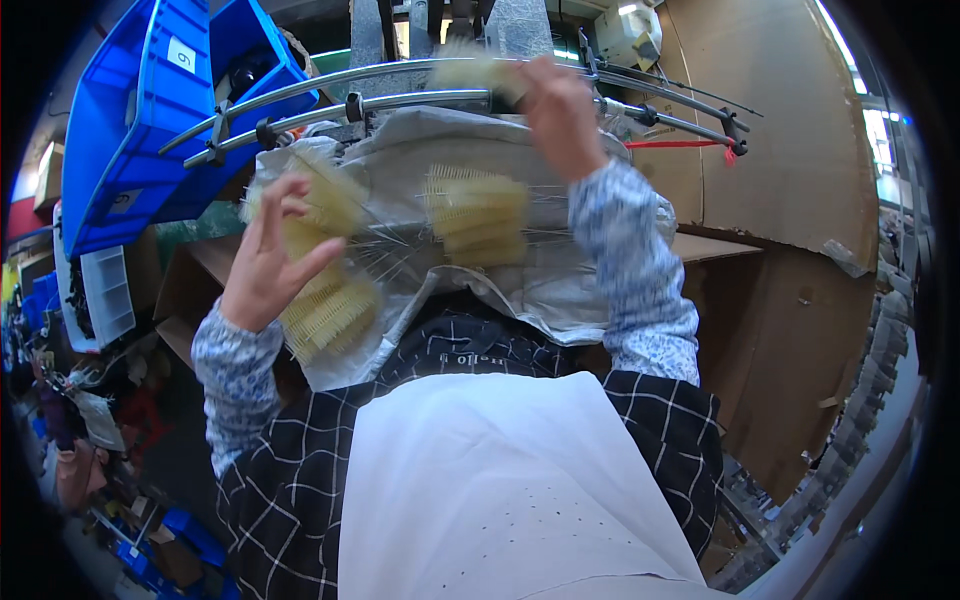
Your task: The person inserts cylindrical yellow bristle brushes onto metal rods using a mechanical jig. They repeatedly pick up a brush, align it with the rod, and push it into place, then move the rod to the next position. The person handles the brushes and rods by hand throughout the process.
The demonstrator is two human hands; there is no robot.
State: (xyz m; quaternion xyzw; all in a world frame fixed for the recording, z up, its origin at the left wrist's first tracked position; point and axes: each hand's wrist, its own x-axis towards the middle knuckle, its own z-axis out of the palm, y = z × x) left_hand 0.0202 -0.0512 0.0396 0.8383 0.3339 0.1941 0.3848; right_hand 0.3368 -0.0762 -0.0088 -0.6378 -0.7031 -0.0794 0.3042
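My right hand [562, 115] is raised at the far metal rails, its fingers closed on a pale yellow bristle brush [470, 74] that is smeared by motion. Nearer on the left, my left hand [268, 262] has its thumb and fingers spread with nothing held. It hovers over or beside a pile of yellow brushes [330, 315] with thin wire stems; whether it touches them I cannot tell. In the middle lies a second stack of such brushes [477, 222], stems pointing right. Both piles rest on a grey-white cloth [395, 165] in front of me.
Two long metal rails [410, 103] with clamps cross beyond the cloth. Blue plastic bins [130, 130] stand tilted at the far left. Large cardboard sheets [770, 120] rise on the right, and an open cardboard box [725, 310] sits below the cloth's right side.
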